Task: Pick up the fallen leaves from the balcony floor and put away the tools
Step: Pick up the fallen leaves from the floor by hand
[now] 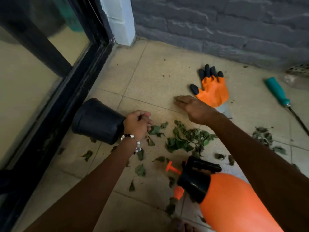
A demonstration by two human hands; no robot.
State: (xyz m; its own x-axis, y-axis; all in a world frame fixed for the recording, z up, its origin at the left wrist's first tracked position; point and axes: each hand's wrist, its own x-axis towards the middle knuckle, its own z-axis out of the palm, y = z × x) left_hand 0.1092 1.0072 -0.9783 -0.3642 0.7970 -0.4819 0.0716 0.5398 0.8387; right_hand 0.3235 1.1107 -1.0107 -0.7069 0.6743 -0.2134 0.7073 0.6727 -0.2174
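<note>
Green fallen leaves (184,141) lie scattered on the beige tiled floor, with a second small heap (262,136) to the right. A black plastic pot (98,121) lies on its side at the left. My left hand (138,123) is beside the pot's rim with its fingers curled; what it holds is hidden. My right hand (192,106) reaches forward over the floor with flat, straight fingers, just left of an orange glove with black claw tips (212,89). An orange spray bottle with a black pump top (222,198) lies near me.
A teal-handled tool (277,91) lies at the right, with a perforated container (299,69) behind it. A grey brick wall runs along the back. A black-framed glass door (50,81) borders the left side. Bare tiles stretch between pot and glove.
</note>
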